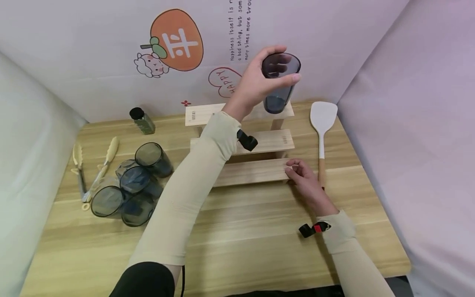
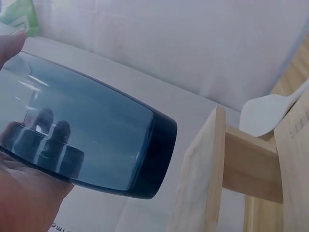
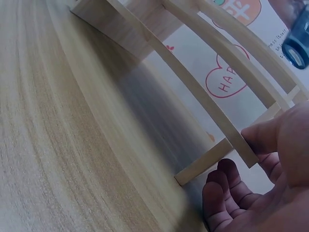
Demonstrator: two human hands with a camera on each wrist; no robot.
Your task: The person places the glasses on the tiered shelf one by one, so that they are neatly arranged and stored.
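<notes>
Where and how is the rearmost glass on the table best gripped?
Probably around the outer wall of the rearmost glass, just below its rim, coming from the person's right: it stands upright, and the other glasses cluster on its near side.

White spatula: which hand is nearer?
Right. The right hand is beside the handle of the spatula; the left hand is farther off, holding a glass higher than the top shelf.

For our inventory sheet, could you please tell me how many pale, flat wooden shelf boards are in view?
3: the top board at the back, the middle board, and the lowest board in front, its right end held by the right hand.
</notes>
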